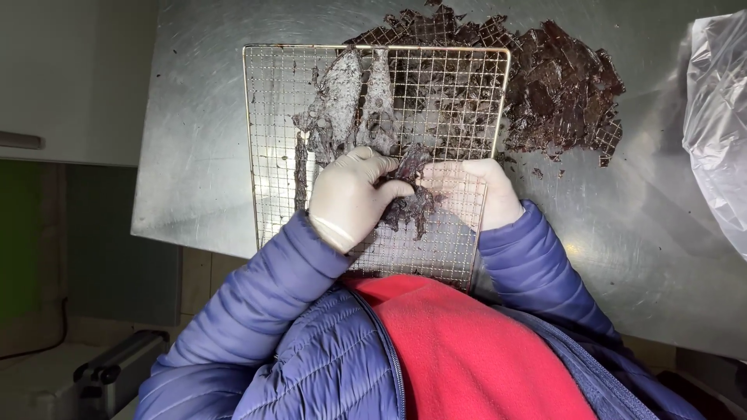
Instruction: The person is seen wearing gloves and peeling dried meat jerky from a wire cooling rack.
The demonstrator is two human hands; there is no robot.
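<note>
left hand (350,198): whitish glove
right hand (489,194): whitish glove
wire rack (268,117): pale metal, fine square grid
dried sheet (408,194) in the grip: dark brown-purple
strips (342,105) above the grip: grey, mottled
pile (560,85) right of grip: dark brown, grid imprint
table (202,140): dull grey steel
sleeves (257,311): blue quilted
fleece (467,350): red

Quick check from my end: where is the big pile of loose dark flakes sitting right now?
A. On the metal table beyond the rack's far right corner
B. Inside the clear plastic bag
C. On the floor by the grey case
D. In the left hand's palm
A: the pile of dark flakes lies on the metal table, past the far right corner of the wire rack; the plastic bag sits apart at the right edge.
</note>
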